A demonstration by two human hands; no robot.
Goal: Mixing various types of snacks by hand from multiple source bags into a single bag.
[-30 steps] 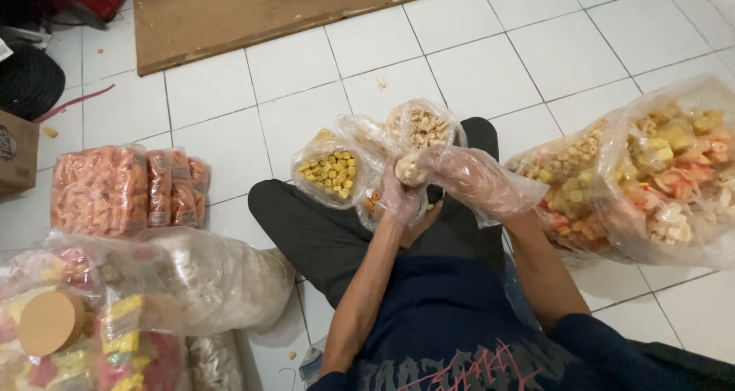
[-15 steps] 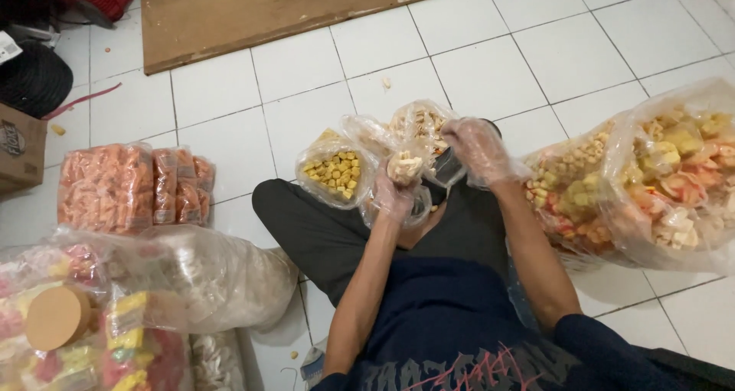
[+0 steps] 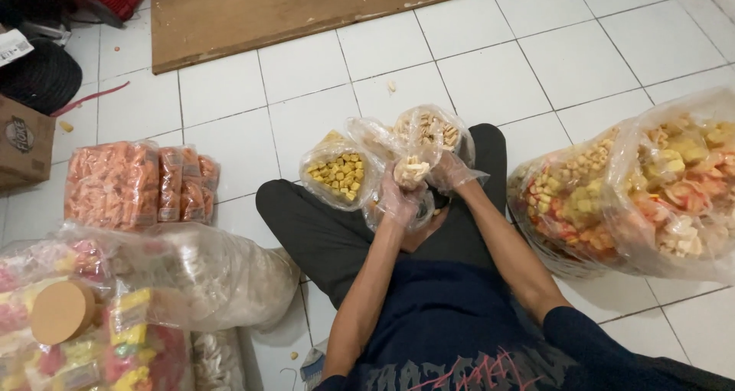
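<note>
I'm gripping a small bag of pale snacks over my lap, my gloved left hand closed around it from below, my gloved right hand pinching its side, the bag of yellow cubes lying just beside it on my knee

Two gloved hands, three small snack bags, two big sacks.

— What colours are seen in the open bags?
— Yellow cubes are seen in one small bag, pale beige pieces in another.
— And elsewhere?
— Orange snacks are packed in the sealed packs; white floor tiles and a brown wooden board are seen.
</note>
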